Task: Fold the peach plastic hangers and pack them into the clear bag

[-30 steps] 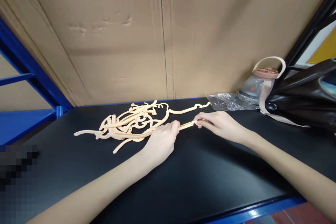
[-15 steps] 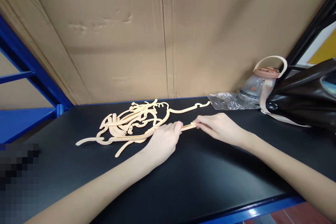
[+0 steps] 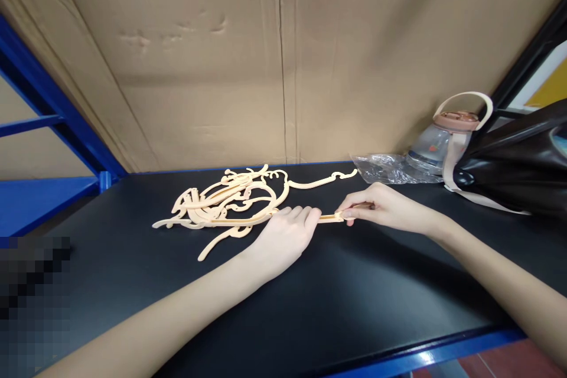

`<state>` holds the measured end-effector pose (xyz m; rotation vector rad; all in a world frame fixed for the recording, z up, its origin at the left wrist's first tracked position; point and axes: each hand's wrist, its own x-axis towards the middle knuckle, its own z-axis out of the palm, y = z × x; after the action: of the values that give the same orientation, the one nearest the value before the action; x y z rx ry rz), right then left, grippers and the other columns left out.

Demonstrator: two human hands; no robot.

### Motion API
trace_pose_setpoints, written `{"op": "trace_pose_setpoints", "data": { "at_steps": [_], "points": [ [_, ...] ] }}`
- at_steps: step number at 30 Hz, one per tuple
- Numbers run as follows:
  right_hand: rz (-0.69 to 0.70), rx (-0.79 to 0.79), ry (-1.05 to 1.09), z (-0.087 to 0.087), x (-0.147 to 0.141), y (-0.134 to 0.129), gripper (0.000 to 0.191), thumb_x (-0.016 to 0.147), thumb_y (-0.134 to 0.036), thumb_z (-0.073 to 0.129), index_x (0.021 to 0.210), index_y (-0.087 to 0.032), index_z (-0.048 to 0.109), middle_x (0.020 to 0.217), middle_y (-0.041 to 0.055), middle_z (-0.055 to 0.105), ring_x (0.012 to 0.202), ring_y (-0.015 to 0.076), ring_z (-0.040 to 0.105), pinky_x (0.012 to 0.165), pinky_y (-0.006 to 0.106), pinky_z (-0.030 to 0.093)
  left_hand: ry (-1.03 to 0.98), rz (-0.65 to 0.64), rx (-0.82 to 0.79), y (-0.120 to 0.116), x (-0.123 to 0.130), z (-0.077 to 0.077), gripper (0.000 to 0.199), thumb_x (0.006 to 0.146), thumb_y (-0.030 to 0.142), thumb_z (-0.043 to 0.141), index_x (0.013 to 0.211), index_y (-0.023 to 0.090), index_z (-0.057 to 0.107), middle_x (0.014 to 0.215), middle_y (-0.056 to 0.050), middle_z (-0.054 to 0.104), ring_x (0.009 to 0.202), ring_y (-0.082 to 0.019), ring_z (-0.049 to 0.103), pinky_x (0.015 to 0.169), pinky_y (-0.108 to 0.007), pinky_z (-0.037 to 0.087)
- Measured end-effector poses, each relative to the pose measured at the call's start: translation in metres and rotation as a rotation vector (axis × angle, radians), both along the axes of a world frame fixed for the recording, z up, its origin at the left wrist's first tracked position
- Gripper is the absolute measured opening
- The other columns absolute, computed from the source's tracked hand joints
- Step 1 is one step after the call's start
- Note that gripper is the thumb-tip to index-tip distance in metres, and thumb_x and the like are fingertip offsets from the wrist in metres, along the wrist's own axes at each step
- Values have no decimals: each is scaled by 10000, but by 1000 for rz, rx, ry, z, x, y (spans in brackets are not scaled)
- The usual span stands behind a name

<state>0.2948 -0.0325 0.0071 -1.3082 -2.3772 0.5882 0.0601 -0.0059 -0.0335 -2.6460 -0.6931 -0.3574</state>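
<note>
Swung level toward three o'clock, the pale strip (image 3: 328, 219) seems steadied: left hand (image 3: 286, 237) wrapped over it, right hand (image 3: 384, 208) pinching its end.

A workshop or storeroom bench is suggested; which of the two cannot be determined. A black worktop (image 3: 376, 301) is flanked by a blue metal frame (image 3: 80, 144) of shelving type and backed by creased cardboard (image 3: 199, 77). A drinking bottle (image 3: 436, 144) is stood at the right. Reddish flooring (image 3: 494, 360) is glimpsed below.
</note>
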Motion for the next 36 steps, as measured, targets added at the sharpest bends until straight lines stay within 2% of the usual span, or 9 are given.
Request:
{"op": "trace_pose_setpoints", "data": {
  "at_steps": [5, 11, 17, 23, 27, 31, 36],
  "points": [
    [-12, -122, 185, 2, 7, 3, 270, 866, -387, 548, 926, -172, 698, 774, 23, 685, 710, 143, 604, 658, 247, 444, -57, 30, -100, 4, -2, 0, 118, 893, 67, 382, 936, 153, 449, 744, -5, 575, 637, -175, 558, 555, -300, 406],
    [-2, -167, 253, -4, 6, 4, 290, 823, -419, 596, 826, -149, 699, 752, 37, 651, 673, 139, 561, 636, 270, 442, -67, 19, -140, 6, -3, 1, 107, 901, 94, 366, 931, 166, 439, 735, -3, 574, 636, -177, 555, 562, -299, 401],
    [13, -360, 405, -10, 6, 7, 246, 755, -381, 682, 798, -139, 685, 758, 34, 656, 679, 131, 577, 660, 272, 463, -112, -65, -212, 4, -6, 3, 92, 909, 151, 338, 927, 178, 425, 744, -3, 569, 632, -168, 540, 575, -289, 407],
    [62, -483, 480, -10, 8, 8, 206, 762, -343, 688, 798, -141, 668, 762, 34, 690, 675, 113, 610, 643, 236, 466, -110, -140, -209, 1, -8, 4, 126, 891, 165, 307, 919, 169, 429, 722, -17, 574, 587, -166, 531, 543, -280, 407],
    [55, -541, 465, -11, 8, 8, 207, 762, -349, 690, 793, -145, 676, 713, 22, 685, 632, 104, 601, 615, 224, 467, -132, -178, -183, 1, -9, 4, 137, 901, 167, 295, 919, 164, 431, 713, -17, 587, 572, -159, 541, 530, -269, 404],
    [99, -603, 385, -7, 7, 5, 328, 776, -380, 669, 1013, -155, 698, 769, 28, 675, 683, 115, 609, 628, 227, 472, -118, -224, -156, 0, -10, 4, 107, 890, 141, 326, 891, 171, 429, 712, -8, 589, 584, -150, 554, 538, -265, 398],
    [156, -491, 252, -1, 4, 0, 367, 833, -422, 593, 1062, -154, 697, 785, 35, 636, 701, 115, 567, 637, 230, 455, -56, -211, -214, 0, -11, 6, 93, 907, 146, 339, 892, 173, 426, 740, -4, 600, 608, -144, 566, 559, -259, 407]
  ]
}}
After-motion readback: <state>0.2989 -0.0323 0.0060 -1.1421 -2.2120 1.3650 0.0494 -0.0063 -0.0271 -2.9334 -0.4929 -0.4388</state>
